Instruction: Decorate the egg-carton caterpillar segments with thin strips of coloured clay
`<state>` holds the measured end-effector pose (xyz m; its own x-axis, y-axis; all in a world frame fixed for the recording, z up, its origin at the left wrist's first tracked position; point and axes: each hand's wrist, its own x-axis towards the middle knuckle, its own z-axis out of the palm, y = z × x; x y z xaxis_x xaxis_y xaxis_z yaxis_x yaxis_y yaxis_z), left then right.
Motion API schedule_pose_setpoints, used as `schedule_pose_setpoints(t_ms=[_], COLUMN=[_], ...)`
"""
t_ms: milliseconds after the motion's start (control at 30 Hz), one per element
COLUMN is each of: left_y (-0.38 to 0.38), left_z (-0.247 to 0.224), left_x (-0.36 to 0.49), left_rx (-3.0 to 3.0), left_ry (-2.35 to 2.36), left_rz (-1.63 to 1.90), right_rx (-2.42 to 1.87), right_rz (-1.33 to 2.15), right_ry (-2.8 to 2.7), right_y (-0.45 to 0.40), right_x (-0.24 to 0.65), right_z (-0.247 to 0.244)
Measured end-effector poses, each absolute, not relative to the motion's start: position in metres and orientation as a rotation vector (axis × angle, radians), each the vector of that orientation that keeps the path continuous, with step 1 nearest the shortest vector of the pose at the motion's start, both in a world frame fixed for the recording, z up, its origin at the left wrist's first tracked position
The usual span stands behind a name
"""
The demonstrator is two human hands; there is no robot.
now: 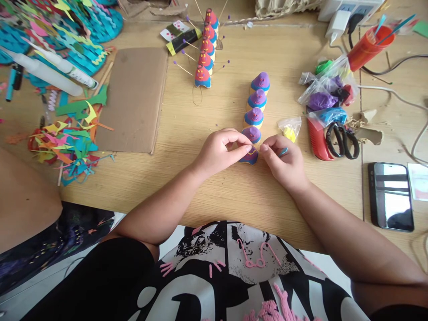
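A row of egg-carton cups painted purple and blue (256,117) stands on the table, with small smiling faces on several cups. At its near end, my left hand (222,150) pinches thumb and forefinger together over the front cup (249,156), which bears a thin yellow line. Whatever the pinch holds is too small to make out. Just right of that cup is my right hand (285,161), thumb and forefinger closed. A small blue end (283,151) pokes out between its fingers; the rest of that thing is hidden.
Behind stands a red and blue egg-carton row (206,49) with pin-like sticks. Cardboard (133,98) and paper scraps (67,142) lie left, beside another person's arm (26,200). Rightward are bagged clay (289,129), scissors (341,140), a red cup (371,47) and a phone (391,196).
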<state>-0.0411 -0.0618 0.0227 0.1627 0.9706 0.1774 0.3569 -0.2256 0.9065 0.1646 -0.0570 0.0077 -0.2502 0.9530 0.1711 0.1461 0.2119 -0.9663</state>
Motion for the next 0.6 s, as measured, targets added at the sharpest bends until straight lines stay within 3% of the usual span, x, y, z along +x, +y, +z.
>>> schedule_pose_setpoints(t_ms=[600], left_y=[-0.0607], left_z=[0.0196], left_x=[-0.0425], left_rx=[1.778], left_ry=[1.258], left_rz=[1.074], right_rx=[-1.019], right_rz=[1.193], right_ry=[-1.657], right_y=[-0.0571], right_x=[0.1609], right_z=[0.0088])
